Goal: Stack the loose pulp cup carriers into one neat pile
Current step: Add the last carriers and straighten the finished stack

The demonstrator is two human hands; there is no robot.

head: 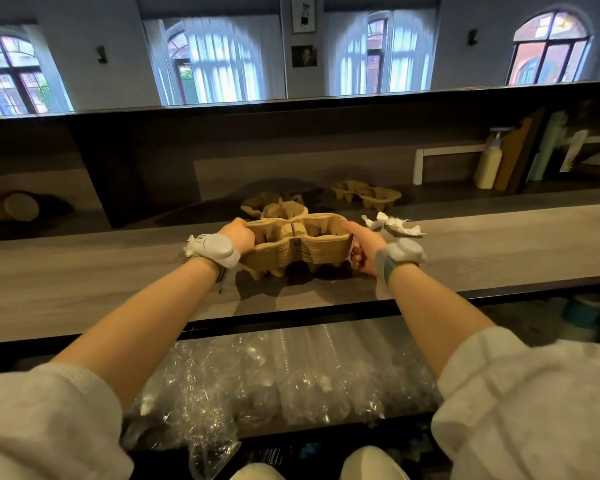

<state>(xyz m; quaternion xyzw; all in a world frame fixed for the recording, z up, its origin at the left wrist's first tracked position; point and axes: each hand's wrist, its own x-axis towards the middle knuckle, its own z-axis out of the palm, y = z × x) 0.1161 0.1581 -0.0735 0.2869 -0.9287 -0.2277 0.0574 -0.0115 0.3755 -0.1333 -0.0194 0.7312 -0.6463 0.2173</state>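
Observation:
A tall pile of brown pulp cup carriers [296, 249] stands on the wooden counter [118, 282] in front of me. My left hand [237, 234] grips the pile's left end and my right hand [364, 245] grips its right end. Behind the pile lies a loose carrier [274, 206], partly hidden by it. Another loose two-cup carrier [367, 195] lies farther back to the right, apart from both hands.
Crumpled white paper [393, 224] lies right of the pile, and another scrap [191, 244] sits by my left wrist. A pump bottle [488, 164] stands at the back right. Plastic-wrapped clear cups [274, 375] fill the shelf below the counter edge.

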